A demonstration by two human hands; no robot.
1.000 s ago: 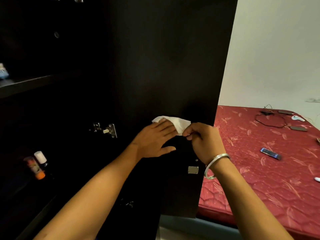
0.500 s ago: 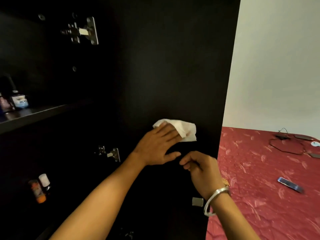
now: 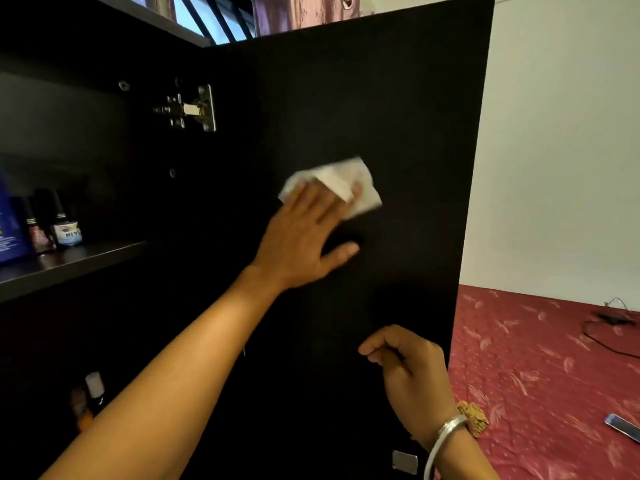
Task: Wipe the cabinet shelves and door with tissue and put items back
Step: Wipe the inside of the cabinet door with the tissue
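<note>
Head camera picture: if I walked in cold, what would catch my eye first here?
Probably the white tissue, bright against the dark open cabinet door, pressed flat under the left hand near the door's middle. Next, the right hand lower down by the door's free edge, loosely curled and holding nothing, with a silver bangle at the wrist. Off to the right, the red patterned bed stands out.

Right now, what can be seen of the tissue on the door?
The tissue is a white, thin, crumpled paper sheet, folded over on itself and motion-blurred. It lies flat against the inner face of the open dark cabinet door, about mid-height. The left hand presses it there with spread fingers; one fingertip shows through a fold. Its upper and right edges stick out past the fingers. The right hand is apart from it, lower down.
</note>
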